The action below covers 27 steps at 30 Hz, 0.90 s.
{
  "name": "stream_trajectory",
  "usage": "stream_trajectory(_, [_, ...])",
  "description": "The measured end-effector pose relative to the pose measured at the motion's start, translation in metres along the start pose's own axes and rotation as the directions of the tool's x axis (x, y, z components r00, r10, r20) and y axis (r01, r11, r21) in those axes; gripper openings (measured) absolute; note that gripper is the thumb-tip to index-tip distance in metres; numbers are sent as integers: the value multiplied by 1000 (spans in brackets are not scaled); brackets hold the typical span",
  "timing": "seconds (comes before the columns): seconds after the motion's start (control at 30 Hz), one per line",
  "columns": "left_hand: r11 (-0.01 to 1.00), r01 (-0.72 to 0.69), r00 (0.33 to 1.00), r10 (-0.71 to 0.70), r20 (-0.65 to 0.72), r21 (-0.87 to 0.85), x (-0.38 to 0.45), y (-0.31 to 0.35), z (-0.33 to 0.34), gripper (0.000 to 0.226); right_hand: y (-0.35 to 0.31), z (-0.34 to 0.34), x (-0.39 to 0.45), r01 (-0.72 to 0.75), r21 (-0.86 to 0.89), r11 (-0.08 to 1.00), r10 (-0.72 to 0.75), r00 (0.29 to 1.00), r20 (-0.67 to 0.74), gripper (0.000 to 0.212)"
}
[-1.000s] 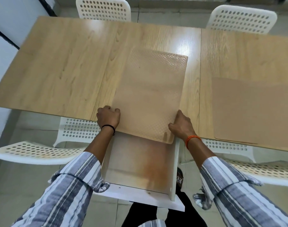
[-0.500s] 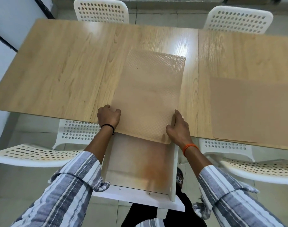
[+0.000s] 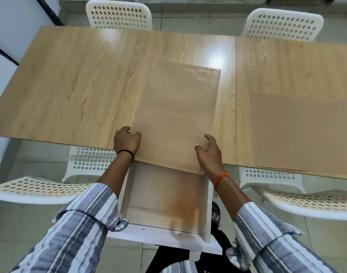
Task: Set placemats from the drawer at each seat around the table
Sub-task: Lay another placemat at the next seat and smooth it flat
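Observation:
A tan dimpled placemat [image 3: 178, 115] lies lengthwise on the wooden table [image 3: 70, 85], its near end overhanging the table edge above the open white drawer [image 3: 164, 198]. My left hand [image 3: 127, 140] grips the mat's near left corner. My right hand [image 3: 210, 152] rests on the near right corner, fingers spread and slightly lifted. A second, smooth tan placemat [image 3: 302, 131] lies flat on the table at the right seat. The drawer bottom shows a rust-coloured stain and nothing else that I can make out.
White perforated chairs stand around the table: two at the far side [image 3: 118, 14] [image 3: 283, 24], one at near left [image 3: 40, 190], one at near right [image 3: 310, 201]. A white wall runs along the left.
The placemat has slid a little farther onto the table. My right hand has shifted inward onto the mat's corner and its fingers have loosened.

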State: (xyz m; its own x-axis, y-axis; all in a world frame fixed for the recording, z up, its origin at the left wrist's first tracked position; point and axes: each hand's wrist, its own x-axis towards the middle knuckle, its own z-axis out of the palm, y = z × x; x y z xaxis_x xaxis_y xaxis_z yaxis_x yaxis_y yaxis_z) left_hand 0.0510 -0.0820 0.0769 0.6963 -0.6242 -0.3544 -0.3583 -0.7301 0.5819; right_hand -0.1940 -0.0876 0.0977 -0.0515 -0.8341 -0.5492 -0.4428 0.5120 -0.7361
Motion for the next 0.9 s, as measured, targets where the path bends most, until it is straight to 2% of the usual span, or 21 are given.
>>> stream_trajectory(0.1, [999, 15, 1000, -16, -25, -52, 4, 1, -4, 50, -7, 1, 1, -7, 21, 1000, 7, 1000, 16, 51])
stream_trajectory(0.3, [994, -54, 998, 51, -37, -96, 6, 7, -12, 32, -4, -2, 13, 5, 51, 999, -1, 998, -66, 48])
stream_trajectory(0.5, [988, -102, 995, 100, -29, -112, 5, 13, -18, 22, -8, -14, 27, -55, 166, 985, 67, 995, -69, 57])
stream_trajectory(0.53, [988, -105, 994, 104, -21, -112, 4, 13, -19, 22, -8, -15, 29, -61, 161, 985, 69, 996, -49, 53])
stream_trajectory(0.63, [985, -115, 993, 116, 2, -128, 5, 13, -21, 22, -8, -18, 33, -29, 76, 997, 28, 999, 18, 18])
stream_trajectory(0.67, [985, -118, 993, 121, 11, -126, 5, 13, -22, 22, -9, -19, 34, -13, 54, 998, 12, 1000, 28, 12])
stream_trajectory(0.8, [984, -132, 987, 142, 71, -122, 5, 15, -27, 20, -15, -24, 31, 34, -13, 999, -33, 999, 32, 25])
stream_trajectory(0.9, [987, -96, 978, 118, 170, -132, 3, 16, -26, 11, -18, -24, 23, 76, -37, 996, -75, 997, 30, 37])
